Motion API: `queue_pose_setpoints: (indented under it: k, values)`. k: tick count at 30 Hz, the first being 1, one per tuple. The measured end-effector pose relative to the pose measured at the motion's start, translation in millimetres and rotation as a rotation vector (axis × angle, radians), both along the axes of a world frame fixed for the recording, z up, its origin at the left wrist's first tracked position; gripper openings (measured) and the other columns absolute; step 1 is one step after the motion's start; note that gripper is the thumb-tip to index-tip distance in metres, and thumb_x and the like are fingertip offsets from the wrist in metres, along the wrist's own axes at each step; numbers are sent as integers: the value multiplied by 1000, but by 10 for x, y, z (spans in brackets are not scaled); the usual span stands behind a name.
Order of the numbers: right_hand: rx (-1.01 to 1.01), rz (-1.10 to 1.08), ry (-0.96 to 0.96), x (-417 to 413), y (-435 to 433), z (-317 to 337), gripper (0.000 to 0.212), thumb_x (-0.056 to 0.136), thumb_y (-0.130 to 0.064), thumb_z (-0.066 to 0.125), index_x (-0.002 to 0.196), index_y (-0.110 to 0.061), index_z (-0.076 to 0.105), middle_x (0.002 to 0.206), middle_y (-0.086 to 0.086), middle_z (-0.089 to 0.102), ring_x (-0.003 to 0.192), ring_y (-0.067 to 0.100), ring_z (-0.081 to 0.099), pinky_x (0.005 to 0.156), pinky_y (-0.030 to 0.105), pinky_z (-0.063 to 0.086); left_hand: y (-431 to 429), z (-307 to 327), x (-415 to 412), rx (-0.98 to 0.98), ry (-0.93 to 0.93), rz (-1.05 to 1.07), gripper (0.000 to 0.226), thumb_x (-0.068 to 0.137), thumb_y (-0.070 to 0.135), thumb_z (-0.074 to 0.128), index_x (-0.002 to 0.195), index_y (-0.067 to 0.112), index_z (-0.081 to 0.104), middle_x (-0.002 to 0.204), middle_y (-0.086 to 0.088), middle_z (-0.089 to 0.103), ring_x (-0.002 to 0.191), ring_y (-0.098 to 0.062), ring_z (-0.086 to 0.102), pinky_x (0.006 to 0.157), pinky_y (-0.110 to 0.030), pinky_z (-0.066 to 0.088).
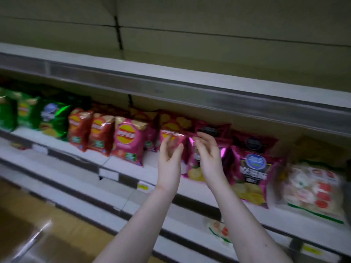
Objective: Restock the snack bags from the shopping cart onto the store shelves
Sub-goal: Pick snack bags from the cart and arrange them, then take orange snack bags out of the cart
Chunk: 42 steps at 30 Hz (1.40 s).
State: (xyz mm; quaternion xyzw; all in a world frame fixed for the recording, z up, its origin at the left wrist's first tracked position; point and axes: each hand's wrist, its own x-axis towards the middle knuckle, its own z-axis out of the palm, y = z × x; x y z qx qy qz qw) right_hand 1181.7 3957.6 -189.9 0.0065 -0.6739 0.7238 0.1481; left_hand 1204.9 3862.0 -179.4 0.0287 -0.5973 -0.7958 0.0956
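- Magenta foil catches the light between two bare forearms: a snack bag [194, 166] stands upright on the shelf [121, 164], directly below and between the fingers.
- The left hand [169, 155] is raised beside the bag's top, its fingers [167, 142] loosely curved and spread, holding nothing that can be seen.
- The right hand [208, 151] sits at the bag's crimped top edge; its fingers [204, 136] reach that seam, but blur makes it impossible to tell whether they pinch it or only touch it.
- The job looks well advanced on this tier. To the left of the fingers runs a filled row: a pink bag [127, 142], then red bags [89, 130], then green bags [24, 112] farthest off.
- To the right of the fingers stand a larger magenta bag [253, 168] and, beyond it, a pale clear-wrapped pack [313, 190].
- What remains is likely settling this bag square in its slot. The shopping cart is not plainly in view, so how many bags are left cannot be judged.
- The bags are puffed, pillow-shaped and glossy, with serrated sealed tops; the film looks crinkly and slippery and should dent easily under pressure.
- The shelf is flat, matte white board with a grey price rail along its front, below the fingers.
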Motion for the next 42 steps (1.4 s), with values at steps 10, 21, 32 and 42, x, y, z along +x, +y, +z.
queue_pose_setpoints:
  k: [10, 21, 32, 42]
  values:
    - [-39, 465, 41, 325, -2998, 254, 13, 97, -19, 50, 107, -27, 56, 113, 0, 63, 110, 13, 60, 92, 24, 49, -2891, 312, 625, -69, 72, 443, 29, 99, 25, 48, 128, 28, 50, 124, 6, 59, 117, -11, 56, 96, -23, 47]
    - [-28, 889, 41, 1004, -5746, 339, 23, 99, -20, 45, 120, -16, 54, 112, -2, 63, 102, 6, 61, 89, 21, 50, -5496, 358, 1578, -61, 125, 879, 25, 99, 16, 47, 120, 23, 58, 114, 5, 67, 106, -8, 63, 81, -15, 50]
    - [-53, 1092, 20, 394, -7847, 181, 15, 98, -27, 46, 108, -32, 57, 108, -9, 66, 101, 1, 62, 86, 21, 52, -7283, 280, 1117, -123, 98, 1069, 24, 98, 12, 46, 116, 19, 62, 104, -3, 73, 103, -16, 66, 90, -29, 52]
    - [-93, 1199, -34, -470, -10094, 207, 17, 99, -22, 45, 111, -26, 56, 110, -4, 66, 100, 8, 63, 84, 23, 53, -9334, 260, 374, -161, 13, 1184, 24, 99, 15, 46, 117, 18, 62, 107, 0, 72, 101, -11, 66, 79, -16, 51]
